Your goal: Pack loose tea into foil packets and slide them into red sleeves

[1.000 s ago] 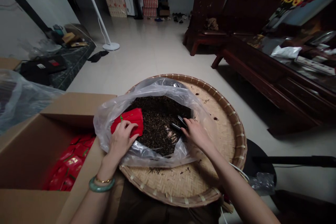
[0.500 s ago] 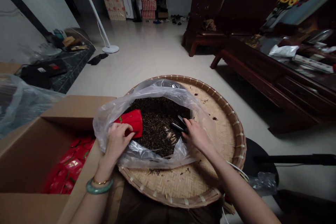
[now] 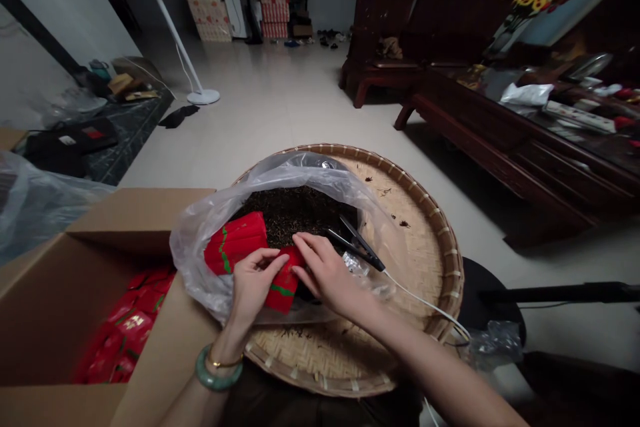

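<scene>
Small red packet (image 3: 283,292), held by left hand (image 3: 254,283) and right hand (image 3: 330,273). Ten o'clock from it: red wrapper (image 3: 245,235), inside translucent bag (image 3: 193,243) of dark loose leaves (image 3: 290,203). Two o'clock: black tongs-shaped tool (image 3: 369,253), white cord (image 3: 425,306). Nine o'clock: cardboard carton (image 3: 165,327), red packets (image 3: 134,323) inside. Under bag: round woven tray (image 3: 453,260).

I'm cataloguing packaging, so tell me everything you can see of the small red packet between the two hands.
The small red packet is red, darker at its upper end, with a green band across its lower half. It looks thin and flexible, perhaps film. It is held slanting over the near side of the open plastic bag, lower end toward the person. The left hand pinches its left side; fingers of the right hand are at its upper right. Fingers partly hide its top.
</scene>
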A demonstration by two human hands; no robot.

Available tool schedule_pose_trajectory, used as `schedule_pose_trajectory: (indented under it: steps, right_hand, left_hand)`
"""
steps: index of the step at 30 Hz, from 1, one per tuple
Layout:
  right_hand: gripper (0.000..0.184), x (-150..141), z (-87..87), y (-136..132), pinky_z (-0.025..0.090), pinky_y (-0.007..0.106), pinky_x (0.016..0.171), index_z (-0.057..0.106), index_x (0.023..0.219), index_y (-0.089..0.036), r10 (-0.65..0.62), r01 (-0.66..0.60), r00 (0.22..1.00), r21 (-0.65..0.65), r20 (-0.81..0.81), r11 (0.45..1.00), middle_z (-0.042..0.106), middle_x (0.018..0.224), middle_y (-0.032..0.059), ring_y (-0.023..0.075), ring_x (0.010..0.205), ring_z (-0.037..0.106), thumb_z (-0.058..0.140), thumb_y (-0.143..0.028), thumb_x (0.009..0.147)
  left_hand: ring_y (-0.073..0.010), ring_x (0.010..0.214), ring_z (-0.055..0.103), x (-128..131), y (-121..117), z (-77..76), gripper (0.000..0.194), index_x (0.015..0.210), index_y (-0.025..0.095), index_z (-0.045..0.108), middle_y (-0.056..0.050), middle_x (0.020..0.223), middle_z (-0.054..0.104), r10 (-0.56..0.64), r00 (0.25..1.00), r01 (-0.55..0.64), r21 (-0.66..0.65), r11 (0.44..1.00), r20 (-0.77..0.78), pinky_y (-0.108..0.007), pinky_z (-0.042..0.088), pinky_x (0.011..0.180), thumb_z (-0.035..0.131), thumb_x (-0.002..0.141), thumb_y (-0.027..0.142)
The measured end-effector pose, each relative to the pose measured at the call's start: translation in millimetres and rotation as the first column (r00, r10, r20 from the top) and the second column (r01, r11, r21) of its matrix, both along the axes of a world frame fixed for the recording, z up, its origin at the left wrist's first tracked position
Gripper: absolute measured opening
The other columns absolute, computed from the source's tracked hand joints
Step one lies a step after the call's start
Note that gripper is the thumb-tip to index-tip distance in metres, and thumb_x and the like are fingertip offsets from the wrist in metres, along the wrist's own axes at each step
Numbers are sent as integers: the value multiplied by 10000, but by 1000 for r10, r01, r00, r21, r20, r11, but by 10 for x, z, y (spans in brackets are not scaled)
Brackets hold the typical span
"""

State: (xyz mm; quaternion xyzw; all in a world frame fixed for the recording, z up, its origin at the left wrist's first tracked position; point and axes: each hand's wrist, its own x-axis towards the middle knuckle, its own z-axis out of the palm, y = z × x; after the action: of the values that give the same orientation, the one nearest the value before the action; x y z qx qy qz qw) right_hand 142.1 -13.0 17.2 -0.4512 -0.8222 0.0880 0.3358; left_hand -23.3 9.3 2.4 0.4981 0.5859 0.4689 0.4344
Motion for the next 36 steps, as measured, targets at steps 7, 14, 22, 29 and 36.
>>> schedule_pose_trajectory:
  steps: [7, 14, 22, 29, 36]
  right_hand:
    - [348, 14, -137, 1, 489, 375, 867, 515, 1265, -146, -52, 46, 998, 144, 36, 988, 628, 1120, 133, 218, 1017, 553, 431, -179, 928]
    - [342, 33, -290, -1, 496, 365, 839, 542, 1240, -98, -108, 70, 988, 299, 113, 952, 613, 1207, 150, 229, 1052, 556, 478, -165, 910]
    - [352, 42, -354, -1, 492, 351, 844, 534, 1260, -124, -126, 80, 981, 279, 150, 957, 566, 1286, 133, 221, 1096, 544, 452, -178, 922]
    - [335, 39, -370, 11, 494, 351, 831, 549, 1237, -127, -125, 82, 982, 276, 140, 958, 557, 1296, 136, 233, 1102, 539, 455, -175, 919]
    - [326, 32, -351, 10, 481, 373, 858, 542, 1225, -140, -82, 71, 996, 219, 40, 973, 574, 1234, 147, 234, 1082, 516, 472, -172, 908]
  left_hand:
    - [-76, 533, 560, 171, -34, -80, 284, 670, 160, 574, 49, 580, 628, 33, 921, 24, -140, 990, 389, -175, 456, 549, 792, 533, 281]
    - [-70, 446, 546, 243, -50, -19, 418, 659, 149, 536, 52, 512, 623, 113, 823, 45, -263, 964, 557, -171, 447, 484, 849, 430, 306]
    - [-70, 438, 554, 257, -45, -13, 440, 665, 146, 535, 56, 505, 625, 140, 804, 55, -306, 951, 579, -162, 437, 467, 858, 418, 312]
    - [-74, 436, 560, 246, -44, -21, 451, 670, 147, 522, 52, 514, 633, 137, 812, 57, -311, 949, 568, -171, 447, 468, 855, 425, 328]
    - [-77, 448, 563, 248, -41, -48, 424, 678, 150, 523, 51, 527, 631, 116, 823, 62, -291, 955, 556, -183, 463, 486, 834, 455, 335]
